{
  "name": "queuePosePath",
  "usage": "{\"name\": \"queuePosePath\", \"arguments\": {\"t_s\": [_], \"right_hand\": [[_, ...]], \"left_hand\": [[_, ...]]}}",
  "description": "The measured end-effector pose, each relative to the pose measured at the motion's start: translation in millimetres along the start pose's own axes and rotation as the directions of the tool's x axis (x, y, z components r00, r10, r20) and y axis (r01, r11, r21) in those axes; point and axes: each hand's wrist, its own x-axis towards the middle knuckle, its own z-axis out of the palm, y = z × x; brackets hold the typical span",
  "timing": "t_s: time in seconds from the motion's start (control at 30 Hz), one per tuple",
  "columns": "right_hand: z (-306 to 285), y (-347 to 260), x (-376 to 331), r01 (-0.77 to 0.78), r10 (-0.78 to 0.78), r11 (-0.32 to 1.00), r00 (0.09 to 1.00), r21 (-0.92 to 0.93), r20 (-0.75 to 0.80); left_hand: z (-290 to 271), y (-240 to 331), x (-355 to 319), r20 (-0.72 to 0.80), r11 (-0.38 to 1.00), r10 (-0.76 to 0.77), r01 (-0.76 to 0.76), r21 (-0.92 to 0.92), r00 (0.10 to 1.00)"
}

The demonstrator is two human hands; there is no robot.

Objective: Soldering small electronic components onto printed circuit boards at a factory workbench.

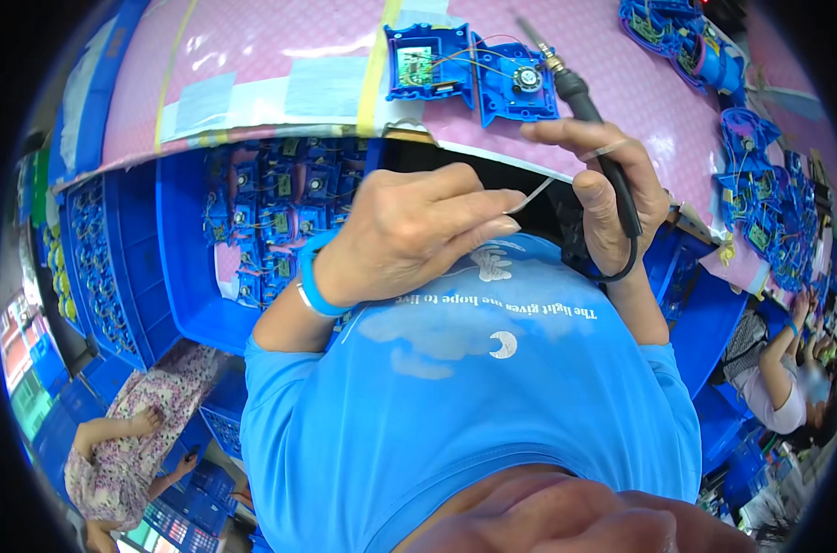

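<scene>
Open pink worktop (280, 41) is seen to the left of the opened blue plastic housing (469, 69), where only flat taped patches lie. The space just in front of the housing is taken up by the left hand (409, 235), the right hand (607, 189) and the soldering iron (584, 115) held in its grip. The right edge of the worktop is crowded by a pile of blue parts (768, 194). Below the front edge, the way down is blocked by a blue crate (183, 267) packed with parts.
</scene>
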Motion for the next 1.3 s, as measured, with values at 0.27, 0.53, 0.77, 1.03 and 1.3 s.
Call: {"name": "queuePosePath", "arguments": {"t_s": [0.27,0.53,0.77,1.03,1.3], "right_hand": [[-9.2,-15.1,-9.7,0.211,-0.216,0.975,0.973,-0.063,-0.082],[-36.5,-19.9,-30.5,0.221,-0.258,0.93,0.962,-0.294,-0.093],[-38.5,-25.7,-32.1,0.139,-0.187,0.957,0.966,-0.254,-0.18],[-42.4,-11.1,-33.9,0.224,-0.248,0.959,0.96,-0.176,-0.132],[-33.8,-13.6,-20.5,0.244,-0.248,0.966,0.967,-0.083,-0.053]], "left_hand": [[12.7,-27.5,5.5,-0.259,0.972,0.199,-0.157,0.174,0.945],[2.3,-77.7,23.9,0.052,0.688,0.278,-0.236,0.686,0.959],[10.8,-68.7,31.3,-0.02,0.679,0.318,-0.213,0.703,0.948],[-63.3,-40.6,-153.2,-0.65,0.714,0.026,0.441,0.543,0.759],[-132.1,-109.7,-358.5,-0.556,-0.05,-0.666,0.714,0.698,0.498]]}}
